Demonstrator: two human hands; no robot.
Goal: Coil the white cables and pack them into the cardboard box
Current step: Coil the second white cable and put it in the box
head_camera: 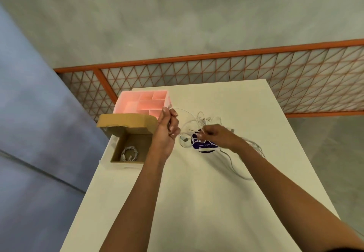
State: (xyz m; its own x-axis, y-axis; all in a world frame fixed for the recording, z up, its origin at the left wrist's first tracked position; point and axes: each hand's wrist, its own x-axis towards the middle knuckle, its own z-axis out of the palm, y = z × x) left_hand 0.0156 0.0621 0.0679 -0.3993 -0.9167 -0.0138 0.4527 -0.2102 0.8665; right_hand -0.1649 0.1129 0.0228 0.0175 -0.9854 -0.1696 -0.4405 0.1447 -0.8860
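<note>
Head view: your left hand [167, 131] was raised just right of the open cardboard box [118, 147], fingers curled round a white cable [186, 111]. That cable arced over to the loose tangle of cables [206, 119] lying mid-bench [197, 202]. Your right hand [218, 136] pinched a strand of the tangle above a round purple sticker [202, 146]. One coiled cable [129, 154] lay inside the box. A pink divided tray [141, 103] stood behind the box's lid.

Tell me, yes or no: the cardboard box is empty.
No, a coiled white cable lies on the floor of the open cardboard box.
</note>
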